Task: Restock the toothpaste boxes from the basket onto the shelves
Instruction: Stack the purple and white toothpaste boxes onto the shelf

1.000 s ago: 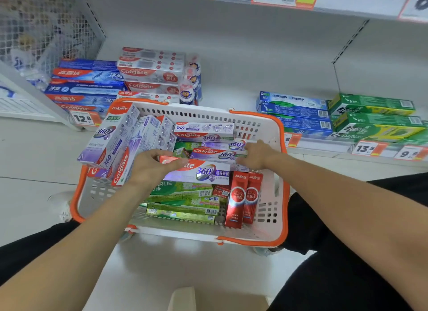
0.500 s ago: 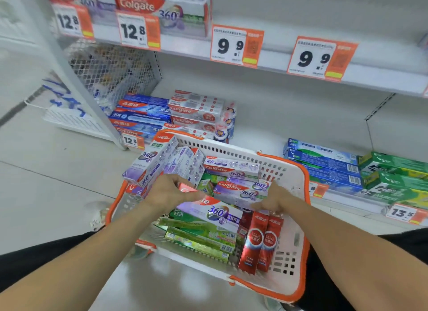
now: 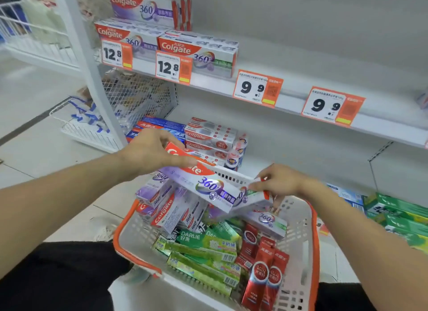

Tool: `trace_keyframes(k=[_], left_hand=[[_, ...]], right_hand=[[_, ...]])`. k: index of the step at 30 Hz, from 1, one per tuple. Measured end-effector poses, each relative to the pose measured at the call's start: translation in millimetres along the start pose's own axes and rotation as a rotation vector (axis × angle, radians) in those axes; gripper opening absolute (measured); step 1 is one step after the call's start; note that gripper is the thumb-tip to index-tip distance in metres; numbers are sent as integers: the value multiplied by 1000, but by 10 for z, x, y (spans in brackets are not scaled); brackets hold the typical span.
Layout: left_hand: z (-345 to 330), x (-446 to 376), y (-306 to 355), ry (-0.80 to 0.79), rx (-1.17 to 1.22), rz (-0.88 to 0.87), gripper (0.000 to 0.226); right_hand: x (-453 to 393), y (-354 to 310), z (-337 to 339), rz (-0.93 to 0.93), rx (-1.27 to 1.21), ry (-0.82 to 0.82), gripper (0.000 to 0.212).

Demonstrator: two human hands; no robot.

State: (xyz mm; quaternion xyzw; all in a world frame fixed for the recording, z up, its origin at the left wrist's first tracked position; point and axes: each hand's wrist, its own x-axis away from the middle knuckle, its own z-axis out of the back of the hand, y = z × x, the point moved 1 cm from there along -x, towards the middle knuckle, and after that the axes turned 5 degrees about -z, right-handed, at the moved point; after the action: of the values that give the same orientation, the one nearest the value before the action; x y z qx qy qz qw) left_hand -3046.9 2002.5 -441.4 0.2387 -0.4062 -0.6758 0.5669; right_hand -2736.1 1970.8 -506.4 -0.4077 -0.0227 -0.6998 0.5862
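Head view looks down past dark trousers to a white basket (image 3: pixel 298 248) with an orange rim, set on the floor in front of the shelving. Nearest in it stand two red toothpaste boxes (image 3: pixel 266 280), upright against the right wall; just left of them lie green Darlie boxes (image 3: pixel 203 253), stacked flat. Further in, several purple Colgate 360 boxes (image 3: pixel 166 209) lean tilted against the left side. Above the basket both hands hold boxes lifted clear of the pile. The left hand (image 3: pixel 148 153) grips one end of a long purple Colgate 360 box (image 3: pixel 203 185), fingers curled over its top edge and the box slanting down to the right. The right hand (image 3: pixel 280 183) pinches the end of a second box with a green panel (image 3: pixel 254 197), which lies just under the far end of the first; whether the two boxes touch cannot be told. Beyond the hands, the bottom shelf (image 3: pixel 289 158) carries blue and white-red Colgate boxes (image 3: pixel 206 134) at left and green boxes (image 3: pixel 400 215) at right. Higher, the upper shelf (image 3: pixel 289 102) bears Colgate 360 boxes (image 3: pixel 199 49) at its left end, and price tags reading 12.8 (image 3: pixel 173 66) and 9.9 (image 3: pixel 257 87) hang along its front edge.
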Motion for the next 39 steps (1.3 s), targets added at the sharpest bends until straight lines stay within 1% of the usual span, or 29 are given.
trace_keyframes(k=[2, 3, 5, 7, 8, 10, 13, 16, 19, 22, 24, 26, 27, 29, 30, 32, 33, 34, 35, 36, 38, 39], left_hand=[[176, -59, 169, 64, 127, -59, 54], [251, -89, 228, 105, 231, -87, 55], [388, -162, 315, 208, 451, -124, 64], [511, -267, 355, 302, 605, -143, 75], [556, -308, 370, 332, 666, -162, 78], [602, -377, 393, 390, 752, -181, 71], [554, -460, 362, 436, 814, -136, 58], [464, -528, 244, 477, 748, -36, 56], [407, -574, 155, 528, 655, -32, 47], [391, -620, 77, 528, 633, -31, 55], [395, -666, 30, 527, 628, -13, 60], [416, -691, 10, 539, 635, -19, 59], [434, -692, 15, 547, 637, -21, 58], [463, -695, 29, 573, 635, -19, 55], [471, -690, 44, 586, 628, -19, 54], [470, -686, 75, 605, 621, -24, 55], [465, -685, 92, 614, 626, -23, 57], [461, -685, 106, 618, 629, -23, 58], [464, -681, 118, 617, 630, -25, 58], [472, -683, 128, 609, 637, -29, 58], [502, -690, 138, 591, 669, -50, 57], [526, -679, 151, 586, 691, -61, 56]], right_hand=[[225, -220, 366, 90, -120, 101, 26], [345, -316, 551, 140, -183, 156, 21], [631, -494, 898, 229, -248, 292, 19], [882, -647, 1196, 311, -288, 454, 19], [972, -720, 1327, 352, -320, 540, 19], [1022, -857, 1568, 442, -412, 702, 25], [768, -1086, 1865, 544, -548, 845, 25], [265, -1342, 2079, 560, -654, 897, 28], [-173, -1569, 2230, 530, -604, 926, 32], [-457, -1724, 2322, 518, -531, 879, 29], [-585, -1785, 2348, 517, -470, 829, 29], [-689, -1825, 2352, 492, -460, 769, 30], [-737, -1832, 2354, 465, -499, 713, 31], [-803, -1836, 2325, 382, -597, 546, 34], [-825, -1834, 2295, 333, -600, 475, 33], [-859, -1828, 2240, 258, -559, 395, 29], [-869, -1828, 2223, 241, -548, 391, 26], [-872, -1842, 2205, 240, -541, 420, 24], [-868, -1861, 2191, 253, -509, 495, 22], [-839, -1892, 2181, 279, -429, 620, 19], [-696, -1976, 2122, 402, -253, 893, 13], [-579, -2028, 2062, 504, -192, 938, 14]])
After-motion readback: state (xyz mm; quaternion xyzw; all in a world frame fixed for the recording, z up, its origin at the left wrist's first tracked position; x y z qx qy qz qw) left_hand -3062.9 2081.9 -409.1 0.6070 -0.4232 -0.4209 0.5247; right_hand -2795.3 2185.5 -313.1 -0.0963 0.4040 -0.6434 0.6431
